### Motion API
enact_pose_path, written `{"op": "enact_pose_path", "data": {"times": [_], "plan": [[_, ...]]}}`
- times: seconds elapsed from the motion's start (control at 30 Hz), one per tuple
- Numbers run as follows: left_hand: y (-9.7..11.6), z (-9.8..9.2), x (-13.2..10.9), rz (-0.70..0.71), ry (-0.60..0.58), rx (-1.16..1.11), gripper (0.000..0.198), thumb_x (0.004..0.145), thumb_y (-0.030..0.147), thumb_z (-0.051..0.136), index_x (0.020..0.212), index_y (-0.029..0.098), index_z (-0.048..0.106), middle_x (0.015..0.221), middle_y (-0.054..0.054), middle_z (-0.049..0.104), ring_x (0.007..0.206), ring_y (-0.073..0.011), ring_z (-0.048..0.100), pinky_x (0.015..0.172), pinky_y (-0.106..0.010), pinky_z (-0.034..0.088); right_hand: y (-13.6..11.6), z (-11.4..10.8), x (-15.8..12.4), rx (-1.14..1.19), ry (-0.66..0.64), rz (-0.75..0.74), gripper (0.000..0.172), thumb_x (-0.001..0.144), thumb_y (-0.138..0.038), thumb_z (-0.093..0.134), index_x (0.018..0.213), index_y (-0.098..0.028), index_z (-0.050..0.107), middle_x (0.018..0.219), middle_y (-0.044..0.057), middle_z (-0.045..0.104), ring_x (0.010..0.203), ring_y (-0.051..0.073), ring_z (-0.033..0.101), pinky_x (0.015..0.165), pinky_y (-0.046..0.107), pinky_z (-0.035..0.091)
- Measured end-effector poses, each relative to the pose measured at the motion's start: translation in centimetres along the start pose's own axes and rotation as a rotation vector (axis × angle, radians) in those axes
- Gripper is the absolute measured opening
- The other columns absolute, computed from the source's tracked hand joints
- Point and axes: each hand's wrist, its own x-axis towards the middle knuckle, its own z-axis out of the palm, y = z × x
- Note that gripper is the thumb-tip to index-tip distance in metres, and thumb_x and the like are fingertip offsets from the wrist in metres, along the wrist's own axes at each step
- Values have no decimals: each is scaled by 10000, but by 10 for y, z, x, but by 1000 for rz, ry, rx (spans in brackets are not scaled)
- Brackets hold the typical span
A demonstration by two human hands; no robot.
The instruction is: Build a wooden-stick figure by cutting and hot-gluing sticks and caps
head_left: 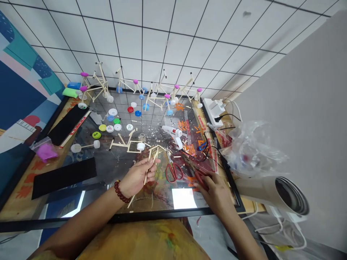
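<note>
My left hand (138, 176) is closed around a small frame of thin wooden sticks (152, 155), held just above the glass table top (108, 169). A dark bead bracelet (120, 192) circles that wrist. My right hand (214, 189) lies low at the table's right side, fingers curled on a red-handled tool (200, 178), of which only the red part shows. Red-handled scissors (173, 171) lie between the two hands. A white glue gun (173, 133) rests just beyond them, its black cord running right. A half-built stick frame with a white cap (130, 143) lies ahead of my left hand.
Several stick models with caps as wheels (151, 92) stand along the tiled back wall. Loose coloured bottle caps (114, 121) lie at centre left. Black foam sheets (63, 177) sit left, a power strip (215, 110) and plastic bags (252, 151) right, a white roll (276, 195) at the right edge.
</note>
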Motion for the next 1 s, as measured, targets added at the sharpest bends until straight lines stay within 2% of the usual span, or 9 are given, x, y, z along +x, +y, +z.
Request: {"op": "enact_pose_path", "data": {"times": [0.13, 0.2, 0.33, 0.5, 0.57, 0.67, 0.77, 0.9, 1.0], "plan": [[-6, -1, 4, -20, -31, -37, 328, 825, 417, 734, 968, 128, 671, 613, 65, 410, 460, -20, 341, 456, -160, 324, -1, 2, -2, 48, 15, 34, 356, 930, -516, 534, 902, -182, 651, 1071, 151, 593, 910, 270, 615, 790, 432, 541], [-7, -2, 4, -28, -45, -33, 250, 829, 349, 738, 926, 133, 658, 613, 49, 474, 472, -33, 417, 481, -170, 383, -1, 3, -4, 55, 18, 35, 363, 927, -523, 541, 914, -175, 644, 1072, 154, 586, 924, 276, 610, 800, 436, 537], [-5, -3, 3, -62, -4, -5, 241, 797, 282, 772, 943, 134, 650, 847, -76, 709, 775, -170, 696, 746, -304, 562, 0, 4, -7, 47, 10, 39, 334, 928, -497, 556, 906, -172, 632, 1063, 148, 589, 920, 274, 605, 795, 430, 523], [-7, -1, 2, -49, 20, -9, 253, 770, 285, 803, 923, 133, 670, 993, -130, 759, 943, -231, 724, 918, -385, 539, -19, -10, 0, 1, 113, 90, 255, 903, -445, 615, 960, -202, 667, 1173, 157, 604, 1034, 332, 586, 856, 509, 482], [-10, 1, 1, -6, 11, -16, 231, 766, 287, 809, 888, 130, 692, 1020, -129, 759, 1007, -224, 708, 982, -379, 504, -45, -20, 12, 199, 167, 94, 151, 916, -351, 616, 956, -214, 664, 1133, 138, 624, 1031, 287, 604, 884, 463, 494], [-15, 7, -3, 72, 1, -30, 226, 746, 301, 826, 869, 136, 734, 1083, -117, 747, 1119, -221, 654, 1031, -355, 461, -94, -26, 35, 641, 1, 12, 83, 923, -298, 614, 966, -239, 655, 975, 75, 683, 950, 217, 645, 846, 361, 527], [-19, 11, -7, 111, 45, -27, 265, 689, 313, 863, 874, 149, 768, 1056, -90, 742, 1053, -207, 647, 948, -324, 487, -131, -14, 56, 864, -116, -3, 145, 916, -315, 622, 1024, -234, 672, 974, 53, 711, 897, 191, 655, 820, 332, 521], [-19, 5, -11, 143, 140, -3, 329, 634, 349, 890, 868, 143, 785, 778, -44, 710, 737, -128, 612, 743, -267, 480, -148, 14, 68, 1147, -245, 174, 230, 901, -410, 623, 860, -197, 698, 747, 17, 706, 684, 151, 632, 678, 280, 512], [-18, -3, -14, 153, 176, 48, 390, 608, 374, 898, 900, 140, 786, 696, -25, 671, 622, -99, 551, 649, -255, 450, -152, 23, 71, 1310, -342, 243, 289, 866, -460, 658, 800, -181, 696, 694, 8, 700, 633, 143, 620, 625, 262, 502]]}}
